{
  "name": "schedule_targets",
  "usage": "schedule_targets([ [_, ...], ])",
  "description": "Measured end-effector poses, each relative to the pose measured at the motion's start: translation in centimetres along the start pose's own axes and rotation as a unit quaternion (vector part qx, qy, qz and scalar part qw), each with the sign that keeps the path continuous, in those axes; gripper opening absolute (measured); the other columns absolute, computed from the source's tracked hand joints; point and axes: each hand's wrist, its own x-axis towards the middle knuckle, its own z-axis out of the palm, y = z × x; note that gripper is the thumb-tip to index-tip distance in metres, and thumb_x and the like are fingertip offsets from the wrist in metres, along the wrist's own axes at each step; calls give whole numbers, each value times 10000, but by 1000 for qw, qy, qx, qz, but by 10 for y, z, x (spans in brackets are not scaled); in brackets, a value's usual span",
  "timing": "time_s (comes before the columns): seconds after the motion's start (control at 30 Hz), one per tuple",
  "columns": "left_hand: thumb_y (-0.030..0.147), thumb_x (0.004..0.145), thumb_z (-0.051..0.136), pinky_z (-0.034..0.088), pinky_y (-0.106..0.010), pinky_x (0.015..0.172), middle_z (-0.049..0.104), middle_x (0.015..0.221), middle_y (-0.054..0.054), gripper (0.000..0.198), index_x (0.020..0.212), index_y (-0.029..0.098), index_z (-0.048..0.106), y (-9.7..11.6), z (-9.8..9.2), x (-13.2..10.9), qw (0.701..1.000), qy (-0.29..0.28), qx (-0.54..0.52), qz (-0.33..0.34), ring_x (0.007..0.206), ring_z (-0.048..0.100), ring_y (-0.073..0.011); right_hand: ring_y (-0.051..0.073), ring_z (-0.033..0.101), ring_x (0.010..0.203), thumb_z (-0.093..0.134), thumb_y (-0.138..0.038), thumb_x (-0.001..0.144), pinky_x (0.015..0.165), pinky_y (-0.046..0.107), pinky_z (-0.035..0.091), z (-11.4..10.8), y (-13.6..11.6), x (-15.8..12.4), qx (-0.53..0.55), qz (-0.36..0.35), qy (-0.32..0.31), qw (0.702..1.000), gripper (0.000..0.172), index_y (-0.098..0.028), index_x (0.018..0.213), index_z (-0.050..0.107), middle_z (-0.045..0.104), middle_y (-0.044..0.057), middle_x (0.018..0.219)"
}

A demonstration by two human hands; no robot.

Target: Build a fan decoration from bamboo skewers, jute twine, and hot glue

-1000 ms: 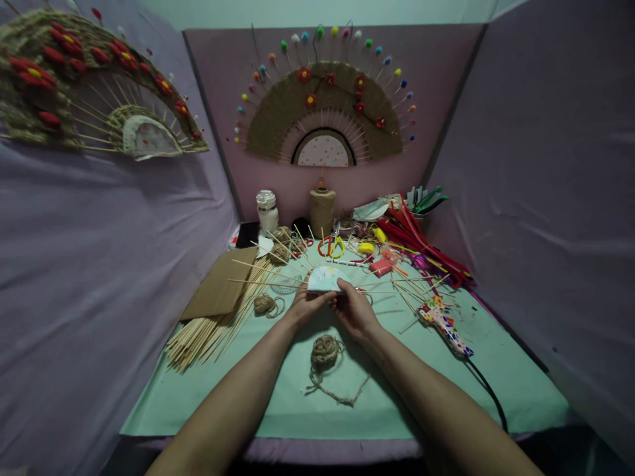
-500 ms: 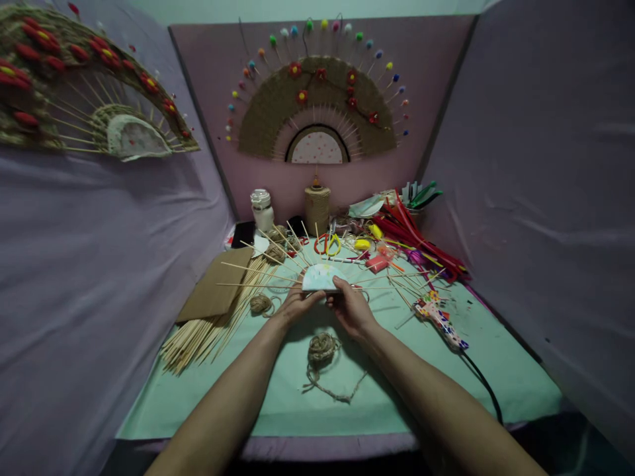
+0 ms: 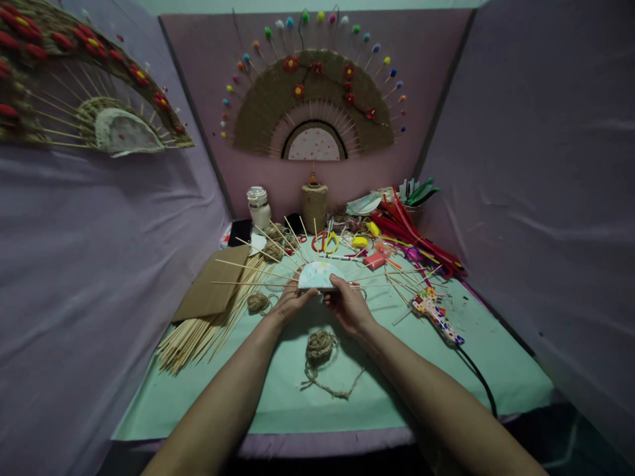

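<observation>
Between my two hands is a small fan frame, a pale blue half-circle with thin wooden sticks spreading out from its curved edge. My left hand grips its lower left corner, thumb along the straight bottom edge and fingers partly hidden behind. On the right, my right hand pinches the lower right part, with the thumb on the front face. The frame is held up off the table, its sticks pointing away from me. Nearer to me, below the hands, lies a ball of jute twine with a loose tail.
Bamboo sticks and cardboard lie at left. A patterned glue gun with a black cable is at right. Scissors, a twine spool, a jar and red pipe cleaners stand or lie behind. Decorated fans hang on the walls.
The whole view has shifted slightly, so things appear a little further left and up. Both hands keep the same hold on the fan frame.
</observation>
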Motion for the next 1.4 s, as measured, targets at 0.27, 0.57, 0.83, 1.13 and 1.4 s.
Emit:
schedule_targets([
  [0.27,223,443,912,401,-428,1059,730,1084,-99,638,1046,233,705,-8,-6,5,998,-70,3,2,1157,601,-362,83,522,465,816,-343,637,453,191,452,-2,-1,1,-5,-1,0,1000,257,-161,714,652,633,-18,546],
  [0.57,384,398,936,405,-399,1033,727,1074,-88,763,1100,233,680,-19,-9,11,995,-89,-32,-12,1123,618,-312,87,543,493,810,-359,665,462,190,467,-4,-1,5,-9,-14,7,1000,273,-156,775,664,657,-9,595],
  [0.83,382,643,812,481,-237,617,737,840,-74,385,915,136,695,-20,43,-5,975,13,-195,-105,764,675,-183,131,622,574,812,-428,664,556,244,520,-4,7,5,-65,-50,-8,997,346,-155,839,692,717,27,693],
  [1.13,352,742,618,484,-286,591,741,793,-67,301,927,129,700,1,37,-4,955,20,-272,-120,669,668,-198,138,647,708,831,-287,604,677,242,527,2,5,-3,-144,-93,-64,983,261,-177,823,742,739,13,778],
  [1.4,306,724,585,377,-245,434,705,672,-50,245,838,114,687,-1,36,-1,952,39,-274,-131,483,571,-141,107,581,560,821,-407,615,567,235,504,0,8,1,-147,-91,-56,983,294,-171,743,700,662,-23,624],
])
